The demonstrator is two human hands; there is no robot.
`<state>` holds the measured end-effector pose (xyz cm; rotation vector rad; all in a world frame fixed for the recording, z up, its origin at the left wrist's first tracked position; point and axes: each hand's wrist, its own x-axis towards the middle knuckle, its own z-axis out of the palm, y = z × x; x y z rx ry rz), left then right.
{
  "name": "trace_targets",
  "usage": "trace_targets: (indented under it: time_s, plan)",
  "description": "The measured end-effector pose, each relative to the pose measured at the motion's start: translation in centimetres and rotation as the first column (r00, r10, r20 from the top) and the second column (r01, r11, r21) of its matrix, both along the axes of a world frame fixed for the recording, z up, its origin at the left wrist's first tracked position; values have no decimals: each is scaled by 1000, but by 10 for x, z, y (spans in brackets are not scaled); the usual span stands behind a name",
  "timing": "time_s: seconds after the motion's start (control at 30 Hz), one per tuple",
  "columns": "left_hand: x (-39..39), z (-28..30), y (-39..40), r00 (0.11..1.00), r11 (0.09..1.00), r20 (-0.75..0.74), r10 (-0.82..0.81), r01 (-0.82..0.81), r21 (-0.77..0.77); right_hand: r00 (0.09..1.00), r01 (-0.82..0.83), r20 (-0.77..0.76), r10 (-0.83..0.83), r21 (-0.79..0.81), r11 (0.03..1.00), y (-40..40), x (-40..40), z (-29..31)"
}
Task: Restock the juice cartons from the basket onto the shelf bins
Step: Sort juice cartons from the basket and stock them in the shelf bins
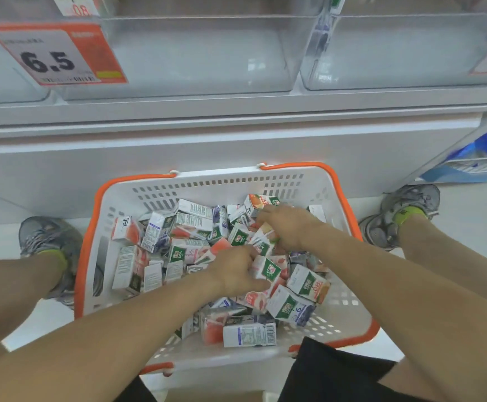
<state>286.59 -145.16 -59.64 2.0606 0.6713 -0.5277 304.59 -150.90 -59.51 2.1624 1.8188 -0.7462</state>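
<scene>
Both forearms reach forward and down into a white basket (pixel 161 355) with orange rim and handles, standing on the floor between the person's feet. The left hand (pixel 237 269) lies in the middle of the pile, fingers curled round a pink-and-green juice carton (pixel 268 269) and gripping it. The right hand (pixel 290 227) sits just beyond it, fingers bent down onto a second carton (pixel 264 239); whether it actually clamps that carton or only presses on it cannot be told, as the fingertips are hidden. The two hands are close together but not touching. Loose juice cartons (pixel 178 227) fill the basket in a jumbled heap, lying at all angles, some pink, some purple-labelled, one with an orange panel (pixel 313 285) near the right wall. A grey shoe (pixel 45 236) stands to the left of the basket and another (pixel 404 213) to the right. Beyond the basket runs the white shelf base, and above it a row of clear shelf bins (pixel 195 53). A price tag (pixel 56 53) reading 6.5 hangs on the front of the left bin.
</scene>
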Motion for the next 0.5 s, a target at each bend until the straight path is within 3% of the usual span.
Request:
trace_targets:
  time_s: [0.13,0.2,0.27,0.37,0.5]
  plan:
    - [3,19,13,988,981,30,152,-146,-129,996,22,88,-32,114,993,6,11,32]
    - [1,32,24,964,940,27,266,-253,-229,992,126,-17,-125,147,981,7,19,49]
    - [-7,47,35,911,821,-19,411,-379,-427,951,265,-199,-238,117,957,6,26,65]
    - [-21,69,45,854,602,-104,510,-441,-666,838,396,-431,-334,61,916,2,31,90]
    - [-34,96,45,832,431,-117,543,-395,-811,568,475,-742,-356,-57,878,-4,16,130]
